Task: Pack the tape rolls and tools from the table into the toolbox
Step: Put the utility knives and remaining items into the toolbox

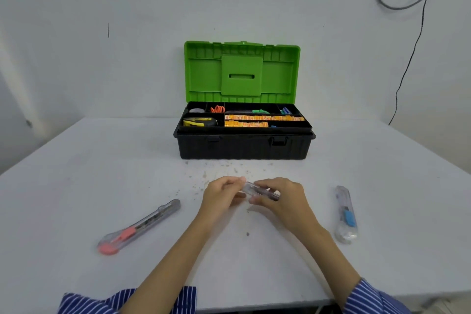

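Note:
A black toolbox [244,146] with its green lid [241,71] raised stands at the back middle of the white table [76,186]. Its top tray holds a yellow tape measure [200,121], orange strips [263,118], orange scissors and small parts. In front of it, my left hand [221,192] and my right hand [283,199] together pinch a small clear utility knife [257,190] just above the table. A clear knife with a red slider [139,227] lies at the left. A clear knife with a blue slider [345,214] lies at the right.
A white wall rises directly behind the toolbox. Black cables [413,41] hang down the wall at the right. The table's front edge runs along the bottom of the view, by my striped sleeves [122,301]. Small specks of dirt dot the table before the toolbox.

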